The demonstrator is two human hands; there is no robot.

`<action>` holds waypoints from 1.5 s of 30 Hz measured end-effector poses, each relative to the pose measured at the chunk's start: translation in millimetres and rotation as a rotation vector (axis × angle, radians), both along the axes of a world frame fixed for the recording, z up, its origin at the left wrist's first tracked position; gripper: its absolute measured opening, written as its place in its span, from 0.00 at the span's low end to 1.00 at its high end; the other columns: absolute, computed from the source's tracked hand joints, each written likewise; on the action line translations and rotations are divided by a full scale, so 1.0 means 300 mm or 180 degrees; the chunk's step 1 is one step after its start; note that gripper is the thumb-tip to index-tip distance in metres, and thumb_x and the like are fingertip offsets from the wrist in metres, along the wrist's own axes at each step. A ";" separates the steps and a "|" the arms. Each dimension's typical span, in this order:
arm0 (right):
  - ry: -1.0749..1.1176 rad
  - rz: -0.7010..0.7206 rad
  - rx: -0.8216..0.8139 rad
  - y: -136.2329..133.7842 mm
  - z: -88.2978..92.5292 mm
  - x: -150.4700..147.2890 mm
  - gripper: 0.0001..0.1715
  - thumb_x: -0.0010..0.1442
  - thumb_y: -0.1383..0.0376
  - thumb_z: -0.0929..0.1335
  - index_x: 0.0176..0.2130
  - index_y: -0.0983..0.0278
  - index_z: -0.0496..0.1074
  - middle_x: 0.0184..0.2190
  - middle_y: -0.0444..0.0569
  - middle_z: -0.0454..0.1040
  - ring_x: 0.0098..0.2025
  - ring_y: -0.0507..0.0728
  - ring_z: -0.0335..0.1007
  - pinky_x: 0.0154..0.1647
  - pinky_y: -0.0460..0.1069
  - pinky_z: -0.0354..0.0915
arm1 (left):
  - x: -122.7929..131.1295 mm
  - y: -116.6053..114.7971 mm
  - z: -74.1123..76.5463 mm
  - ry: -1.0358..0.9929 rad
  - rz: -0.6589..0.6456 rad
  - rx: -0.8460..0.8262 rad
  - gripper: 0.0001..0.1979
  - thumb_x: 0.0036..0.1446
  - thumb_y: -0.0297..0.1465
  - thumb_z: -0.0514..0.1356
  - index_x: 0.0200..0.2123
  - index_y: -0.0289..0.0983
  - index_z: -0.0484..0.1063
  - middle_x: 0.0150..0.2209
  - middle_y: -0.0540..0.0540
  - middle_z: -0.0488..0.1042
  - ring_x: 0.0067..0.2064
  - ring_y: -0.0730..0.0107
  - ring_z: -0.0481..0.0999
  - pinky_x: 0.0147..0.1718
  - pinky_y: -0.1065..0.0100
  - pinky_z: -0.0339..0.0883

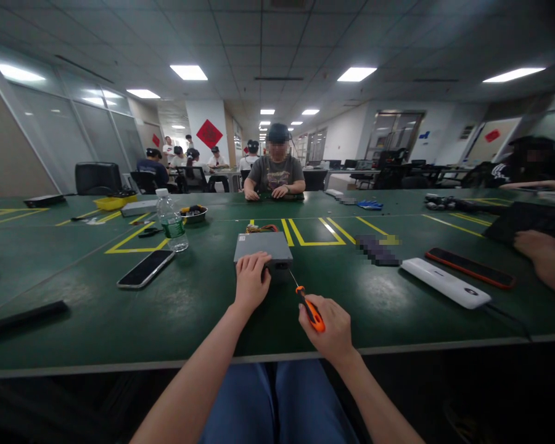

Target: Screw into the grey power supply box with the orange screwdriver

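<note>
A grey metal computer power supply (272, 244) lies on the green table in front of me, its bundle of coloured cables (261, 229) sticking out behind. My left hand (251, 280) grips its near left part, fingers on the top and thumb by the front face. In my right hand (333, 324) is a screwdriver (311, 307) with an orange and black handle, held closed in the fingers. Its thin shaft points up and left, and the tip is at the lower right corner of the power supply's front. Whether the tip sits in a screw is too small to tell.
Left of the power supply are a phone (145, 269), a water bottle (172, 225) and a metal bowl (194, 214). To the right lie a white power strip (444, 283) and an orange-edged phone (469, 267). A person (277, 169) sits opposite; another person's hand (543, 253) is at far right.
</note>
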State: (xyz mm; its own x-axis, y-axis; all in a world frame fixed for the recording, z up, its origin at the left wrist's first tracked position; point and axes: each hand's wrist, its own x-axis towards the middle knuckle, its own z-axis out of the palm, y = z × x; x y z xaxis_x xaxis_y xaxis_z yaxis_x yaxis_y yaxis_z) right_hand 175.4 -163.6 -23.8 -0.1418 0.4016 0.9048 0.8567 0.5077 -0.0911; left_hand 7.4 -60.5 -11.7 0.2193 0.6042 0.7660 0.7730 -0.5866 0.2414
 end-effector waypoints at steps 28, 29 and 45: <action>0.0202 -0.0130 -0.0002 0.000 0.001 -0.004 0.04 0.56 0.68 0.63 0.34 0.65 0.67 0.26 0.47 0.72 0.25 0.51 0.67 0.30 0.46 0.63 | -0.005 -0.005 -0.005 0.0116 0.0013 0.0085 0.18 0.53 0.23 0.51 0.47 0.42 0.65 0.49 0.45 0.70 0.53 0.62 0.65 0.55 0.54 0.52; 0.0197 -0.0136 -0.0013 0.000 0.000 -0.004 0.04 0.56 0.68 0.63 0.34 0.65 0.67 0.26 0.46 0.72 0.25 0.51 0.67 0.30 0.46 0.63 | -0.006 -0.006 -0.006 0.0129 0.0013 0.0086 0.18 0.53 0.23 0.51 0.47 0.42 0.65 0.49 0.45 0.69 0.54 0.62 0.65 0.55 0.54 0.52; 0.0133 -0.0167 -0.0038 -0.003 0.005 -0.010 0.05 0.56 0.67 0.64 0.36 0.65 0.65 0.26 0.45 0.72 0.25 0.52 0.66 0.30 0.46 0.62 | 0.012 -0.032 -0.007 0.0376 0.0178 0.0158 0.21 0.50 0.21 0.51 0.49 0.38 0.62 0.54 0.43 0.65 0.58 0.60 0.59 0.59 0.52 0.45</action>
